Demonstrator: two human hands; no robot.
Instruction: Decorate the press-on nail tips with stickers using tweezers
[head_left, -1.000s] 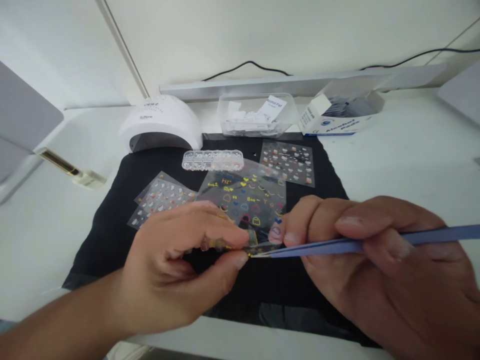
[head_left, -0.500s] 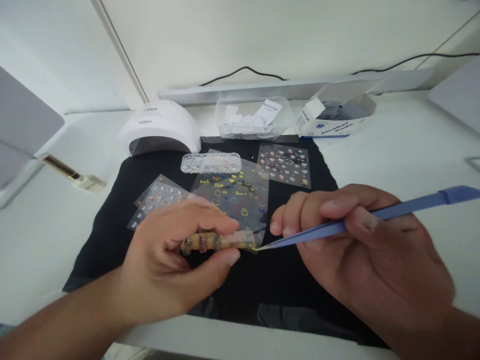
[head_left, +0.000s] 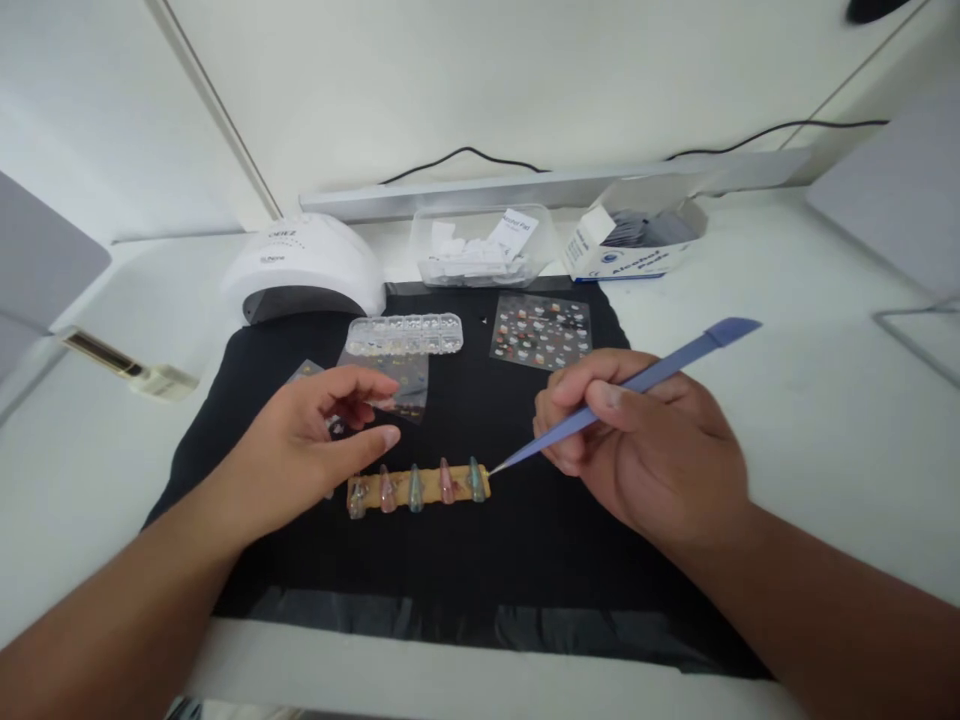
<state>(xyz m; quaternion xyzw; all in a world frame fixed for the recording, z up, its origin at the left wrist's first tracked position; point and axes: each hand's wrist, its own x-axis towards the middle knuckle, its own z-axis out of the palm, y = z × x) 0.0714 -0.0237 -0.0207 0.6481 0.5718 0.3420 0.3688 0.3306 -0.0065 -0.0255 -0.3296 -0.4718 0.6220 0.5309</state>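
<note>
A yellowish strip (head_left: pixel 431 486) lies on the black mat (head_left: pixel 450 570), bearing several long, pointed false nails, some pink and some bluish green. Just above its left part is my left hand (head_left: pixel 315 435), thumb and fingers apart, with nothing between them. My right hand (head_left: pixel 637 450) is closed on blue tweezers (head_left: pixel 652 375), whose thin tip points at the strip's right end; whether it touches cannot be told. A clear case of small compartments (head_left: pixel 405 335) sits higher on the mat, over part of a dark-looking clear sticker sheet (head_left: pixel 409 385).
Along the back stand a white lamp (head_left: pixel 304 262), a clear tub of white packets (head_left: pixel 484 245) and an open alcohol pad box (head_left: pixel 637 245). Another sticker sheet (head_left: pixel 540 330) lies at the mat's upper right. A small bottle (head_left: pixel 166 382) is at the left.
My left hand has let go of the strip, which now lies on the mat. The large sheet with yellow drawings is no longer seen. The tweezers' tip has shifted left and up.
</note>
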